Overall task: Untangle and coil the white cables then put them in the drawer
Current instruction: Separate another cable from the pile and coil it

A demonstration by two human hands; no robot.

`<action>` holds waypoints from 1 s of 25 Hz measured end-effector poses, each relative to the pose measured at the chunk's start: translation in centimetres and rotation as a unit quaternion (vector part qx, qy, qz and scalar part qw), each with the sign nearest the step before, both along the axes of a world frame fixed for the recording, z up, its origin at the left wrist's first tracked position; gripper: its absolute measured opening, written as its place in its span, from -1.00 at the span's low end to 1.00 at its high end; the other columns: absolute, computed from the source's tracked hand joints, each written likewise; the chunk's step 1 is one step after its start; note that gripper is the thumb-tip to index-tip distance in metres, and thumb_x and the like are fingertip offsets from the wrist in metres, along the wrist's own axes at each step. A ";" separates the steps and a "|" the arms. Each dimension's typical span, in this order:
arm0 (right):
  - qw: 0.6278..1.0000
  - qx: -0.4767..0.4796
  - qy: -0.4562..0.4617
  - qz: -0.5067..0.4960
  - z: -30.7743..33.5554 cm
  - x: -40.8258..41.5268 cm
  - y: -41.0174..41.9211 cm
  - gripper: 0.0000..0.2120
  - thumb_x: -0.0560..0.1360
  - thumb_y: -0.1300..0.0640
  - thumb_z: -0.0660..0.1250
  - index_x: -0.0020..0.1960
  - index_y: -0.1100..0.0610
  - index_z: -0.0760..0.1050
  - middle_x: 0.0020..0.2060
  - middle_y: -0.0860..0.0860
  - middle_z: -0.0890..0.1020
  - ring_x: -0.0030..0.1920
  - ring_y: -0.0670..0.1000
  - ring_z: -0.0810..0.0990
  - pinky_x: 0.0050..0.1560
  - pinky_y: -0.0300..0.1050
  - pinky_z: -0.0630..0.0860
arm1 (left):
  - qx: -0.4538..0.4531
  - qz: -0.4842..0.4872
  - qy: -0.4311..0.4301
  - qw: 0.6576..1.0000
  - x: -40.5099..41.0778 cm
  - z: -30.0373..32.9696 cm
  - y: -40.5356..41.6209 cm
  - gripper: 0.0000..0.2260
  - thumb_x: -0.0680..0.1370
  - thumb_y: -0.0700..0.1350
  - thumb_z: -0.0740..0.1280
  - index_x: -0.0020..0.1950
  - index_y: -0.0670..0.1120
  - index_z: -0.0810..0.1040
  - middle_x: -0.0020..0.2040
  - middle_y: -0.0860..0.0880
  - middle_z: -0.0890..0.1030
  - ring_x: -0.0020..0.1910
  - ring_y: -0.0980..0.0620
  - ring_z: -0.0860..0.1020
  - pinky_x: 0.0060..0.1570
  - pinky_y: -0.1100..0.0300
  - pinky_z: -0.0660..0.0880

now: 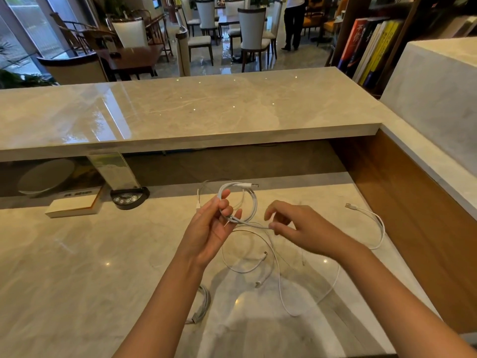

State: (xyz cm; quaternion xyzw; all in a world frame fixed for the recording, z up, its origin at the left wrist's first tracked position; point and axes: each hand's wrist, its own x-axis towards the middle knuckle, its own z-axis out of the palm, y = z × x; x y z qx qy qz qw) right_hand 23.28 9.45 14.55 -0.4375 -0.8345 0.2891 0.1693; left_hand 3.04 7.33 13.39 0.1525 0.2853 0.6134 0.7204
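My left hand [215, 228] pinches a small coil of white cable [253, 202] held up over the marble desk, its USB plug sticking out at the top. My right hand [299, 226] pinches the same cable's loose run just right of the coil. Below both hands several loose white cables [278, 280] lie tangled on the desk. One more white cable [374, 218] curves at the right by the wooden wall. A coiled cable [202, 303] lies partly hidden under my left forearm. No drawer is in view.
A raised marble counter [180, 112] runs across behind the desk [77, 267]. Under it at left stand a stack of paper [74, 205], a round black device with buttons [129, 198] and a clear sign holder [113, 169]. A wooden side wall [413, 215] bounds the right.
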 end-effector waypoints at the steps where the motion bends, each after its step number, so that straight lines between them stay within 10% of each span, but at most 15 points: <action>1: 0.998 0.018 -0.062 0.017 0.3 0.7 0.6 -0.93 0.55 0.06 0.22 -0.02 -0.03 0.48 -0.23 -0.10 0.59 -0.19 -0.11 0.54 -0.12 -0.14 0.49 | 0.007 -0.001 -0.021 1.000 -0.3 0.2 0.1 -0.68 0.61 -0.24 0.07 -0.06 -0.19 0.64 -0.40 0.00 0.50 -0.45 0.16 0.50 -0.17 0.20 0.61; 12: 0.987 -0.117 -0.075 -0.077 1.9 2.8 4.5 -0.76 0.41 -0.02 0.42 -0.27 0.16 0.55 -0.45 0.00 0.54 -0.43 -0.09 0.48 -0.35 -0.22 0.42 | 0.016 -0.048 -0.006 0.999 -1.5 0.2 -0.5 -0.59 0.01 -0.18 0.67 -0.22 -0.20 0.64 -0.41 -0.06 0.60 -0.43 0.12 0.61 -0.37 0.28 0.59; 20: 0.979 -0.072 -0.080 -0.171 2.5 -0.7 5.2 -0.64 0.42 -0.02 0.41 -0.39 0.17 0.39 -0.48 0.08 0.43 -0.47 0.00 0.36 -0.44 -0.23 0.30 | 0.034 -0.087 0.066 0.993 -0.9 -0.9 -0.9 -0.67 0.12 -0.06 0.64 -0.20 -0.12 0.67 -0.43 0.01 0.55 -0.53 0.18 0.47 -0.40 0.31 0.54; 25: 0.975 -0.061 0.034 -0.210 3.6 -3.4 4.5 -0.69 0.53 0.11 0.25 -0.19 0.36 0.54 -0.40 0.10 0.53 -0.39 0.00 0.41 -0.36 -0.23 0.34 | 0.009 -0.089 0.135 0.987 -0.4 -1.4 -1.4 -0.88 0.45 -0.17 0.29 -0.13 -0.16 0.60 -0.36 -0.04 0.57 -0.46 0.15 0.51 -0.32 0.28 0.57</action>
